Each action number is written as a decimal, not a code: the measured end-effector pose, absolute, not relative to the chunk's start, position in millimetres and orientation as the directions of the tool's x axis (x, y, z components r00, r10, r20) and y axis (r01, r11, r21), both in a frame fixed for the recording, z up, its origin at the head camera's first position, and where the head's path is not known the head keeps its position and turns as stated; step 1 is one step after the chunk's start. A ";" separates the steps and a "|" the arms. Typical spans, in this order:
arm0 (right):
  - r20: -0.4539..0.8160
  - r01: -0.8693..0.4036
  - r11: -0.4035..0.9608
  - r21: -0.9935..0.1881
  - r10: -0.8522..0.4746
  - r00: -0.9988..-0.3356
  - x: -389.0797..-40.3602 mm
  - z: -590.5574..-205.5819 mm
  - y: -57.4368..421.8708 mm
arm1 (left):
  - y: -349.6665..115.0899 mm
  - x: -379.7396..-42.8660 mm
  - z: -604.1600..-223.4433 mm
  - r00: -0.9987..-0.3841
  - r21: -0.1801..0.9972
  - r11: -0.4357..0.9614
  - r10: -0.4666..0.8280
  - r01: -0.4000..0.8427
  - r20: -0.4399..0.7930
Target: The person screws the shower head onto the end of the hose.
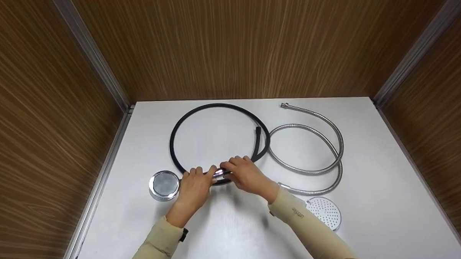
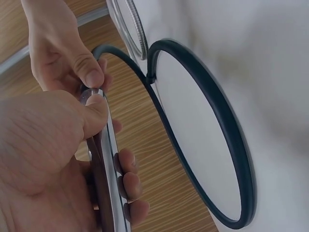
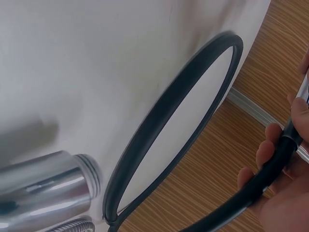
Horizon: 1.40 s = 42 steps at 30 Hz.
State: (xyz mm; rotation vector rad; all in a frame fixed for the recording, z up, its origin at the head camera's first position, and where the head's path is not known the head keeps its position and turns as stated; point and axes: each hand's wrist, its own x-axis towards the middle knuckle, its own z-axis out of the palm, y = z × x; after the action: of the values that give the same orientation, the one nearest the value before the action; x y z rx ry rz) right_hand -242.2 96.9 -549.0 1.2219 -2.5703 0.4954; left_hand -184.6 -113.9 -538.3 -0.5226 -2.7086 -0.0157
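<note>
My left hand grips the chrome handle of a shower head, its round face out to the left of the fist. At the handle's other end, my right hand holds one end of a black shower hose, fingers curled round its end fitting. Fitting and handle end meet in line between the two hands; the joint itself is mostly covered by fingers. Behind the hands the hose lies in a big loop, its free end inside the loop at the right.
A coiled silver metal hose lies to the right on the white table. A white shower head sits partly under my right forearm. Low in the right wrist view is a chrome cylinder with a ridged end. Wood-grain panels enclose the table.
</note>
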 end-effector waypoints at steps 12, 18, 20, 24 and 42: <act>0.362 -0.792 0.592 -0.151 -0.713 -0.601 -242.8 -547.9 95.7 | -114.3 -182.3 -536.3 -0.872 -0.002 0.933 0.338 0.360 0.353; 0.359 -0.792 0.589 -0.159 -0.713 -0.602 -242.7 -546.2 96.0 | -115.2 -183.0 -537.0 -0.868 -0.006 0.932 0.339 0.361 0.362; 0.347 -0.787 0.592 -0.171 -0.712 -0.611 -242.5 -545.2 95.8 | -115.5 -183.5 -536.9 -0.869 -0.009 0.934 0.337 0.358 0.363; 0.322 -0.773 0.597 -0.214 -0.704 -0.633 -241.9 -544.4 95.1 | -115.9 -184.1 -537.0 -0.874 -0.001 0.934 0.335 0.358 0.352; 0.342 -0.800 0.566 -0.199 -0.725 -0.598 -241.8 -547.1 94.0 | -116.1 -184.8 -536.3 -0.861 -0.052 0.935 0.345 0.352 0.373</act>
State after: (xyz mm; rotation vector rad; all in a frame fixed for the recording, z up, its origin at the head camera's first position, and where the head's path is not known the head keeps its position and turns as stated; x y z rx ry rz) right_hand -241.8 94.0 -547.1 1.2748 -2.5784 0.4944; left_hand -184.8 -116.1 -536.3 -0.5072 -2.7092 -0.0253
